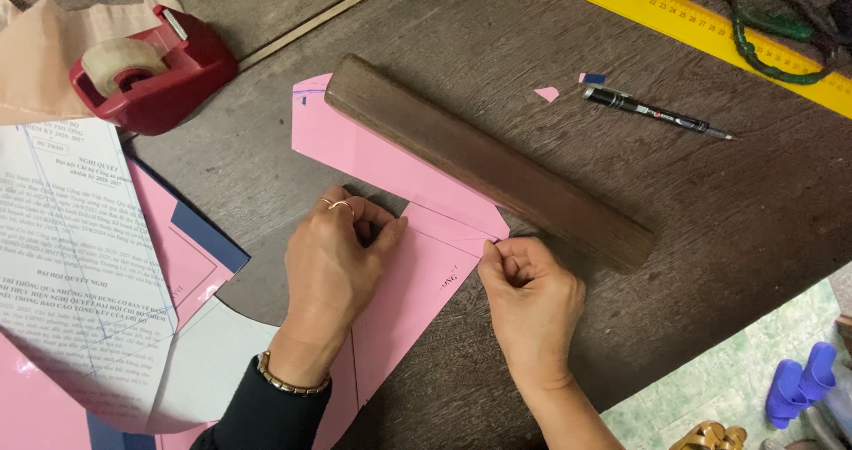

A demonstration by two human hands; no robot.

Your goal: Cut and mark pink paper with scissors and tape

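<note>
Folding was the step in hand: the left hand (333, 255) pressed flat on the pink paper (404, 281), fingers bent at the crease, while the right hand (531, 295) pinched the folded corner shut between thumb and forefinger. The sheet lay on a dark wooden table (737, 210), its upper part pinned under a wooden block (488, 161). By my judgement, the next move called for running the crease down firmly without shifting the sheet. A red tape dispenser (151, 68), a pen (652, 113) and a yellow ruler (710, 24) lay about; green floor showed below.
</note>
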